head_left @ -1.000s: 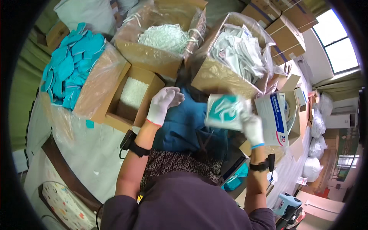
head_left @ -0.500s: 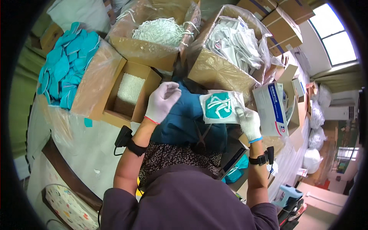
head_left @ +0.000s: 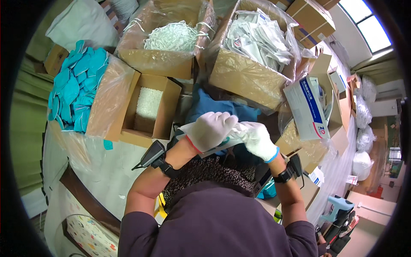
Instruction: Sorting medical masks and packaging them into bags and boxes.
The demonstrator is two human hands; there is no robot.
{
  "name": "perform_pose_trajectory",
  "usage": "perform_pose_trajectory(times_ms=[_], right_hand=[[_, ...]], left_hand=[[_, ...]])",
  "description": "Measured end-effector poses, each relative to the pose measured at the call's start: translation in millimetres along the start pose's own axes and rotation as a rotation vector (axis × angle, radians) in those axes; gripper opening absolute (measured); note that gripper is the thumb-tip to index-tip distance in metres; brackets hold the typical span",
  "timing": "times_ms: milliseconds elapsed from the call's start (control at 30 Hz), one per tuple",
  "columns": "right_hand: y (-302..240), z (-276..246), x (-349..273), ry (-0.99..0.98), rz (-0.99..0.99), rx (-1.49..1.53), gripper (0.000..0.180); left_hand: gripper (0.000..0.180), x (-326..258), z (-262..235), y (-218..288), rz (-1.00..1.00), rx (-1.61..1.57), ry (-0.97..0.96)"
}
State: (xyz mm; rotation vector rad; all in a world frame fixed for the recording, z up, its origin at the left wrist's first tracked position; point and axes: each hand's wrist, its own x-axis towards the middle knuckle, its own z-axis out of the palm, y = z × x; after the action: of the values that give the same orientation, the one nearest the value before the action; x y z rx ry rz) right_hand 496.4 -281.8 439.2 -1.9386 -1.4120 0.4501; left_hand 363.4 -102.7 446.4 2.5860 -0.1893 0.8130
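Both gloved hands are close together over my lap, closed on a white packet (head_left: 211,151). My left hand (head_left: 211,132) has its fingers curled at the packet's upper edge and covers much of it. My right hand (head_left: 258,141) grips the same edge just beside it, the two sets of fingertips nearly touching. A bit of teal from the mask inside shows between the hands; the rest is hidden. Blue cloth (head_left: 222,107) lies over my lap behind the packet. Left of my hands stands a small carton (head_left: 168,109) holding small white pieces.
Teal cup masks (head_left: 77,85) fill a lined box at left. Ahead are a box of white straps (head_left: 173,36) and a box of flat white packets (head_left: 259,40). A white-and-blue printed carton (head_left: 305,109) with packets stands at right. More cartons (head_left: 310,21) are stacked behind.
My left hand has moved right and down onto the packet and closed. My right hand has brought the packet leftward and lower, toward my body. The view has shifted slightly.
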Motion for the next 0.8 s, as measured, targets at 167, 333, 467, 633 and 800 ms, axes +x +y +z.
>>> perform_pose_trajectory(times_ms=[167,333,467,633,800], right_hand=[[-19.9,16.9,8.0,0.048,-0.095,-0.068,0.020],[1.9,37.2,-4.1,-0.026,-0.210,-0.147,0.011],[-1.5,33.9,-13.8,-0.140,0.168,0.008,0.020],[-3.1,45.4,-13.1,-0.208,0.291,0.122,0.033],[-3.9,53.3,-14.1,-0.219,0.359,0.581,0.034]], left_hand=[[0.011,-26.8,7.6,-1.8,0.032,0.089,-0.105],[0.026,-50.7,12.7,6.1,-0.363,-0.244,-0.159],[0.048,-63.5,-12.7,16.2,-0.489,-0.067,-0.284],[0.050,-87.7,-5.2,29.0,-0.622,-0.101,-0.401],[0.044,-84.8,-5.4,27.1,-0.646,-0.109,-0.504]])
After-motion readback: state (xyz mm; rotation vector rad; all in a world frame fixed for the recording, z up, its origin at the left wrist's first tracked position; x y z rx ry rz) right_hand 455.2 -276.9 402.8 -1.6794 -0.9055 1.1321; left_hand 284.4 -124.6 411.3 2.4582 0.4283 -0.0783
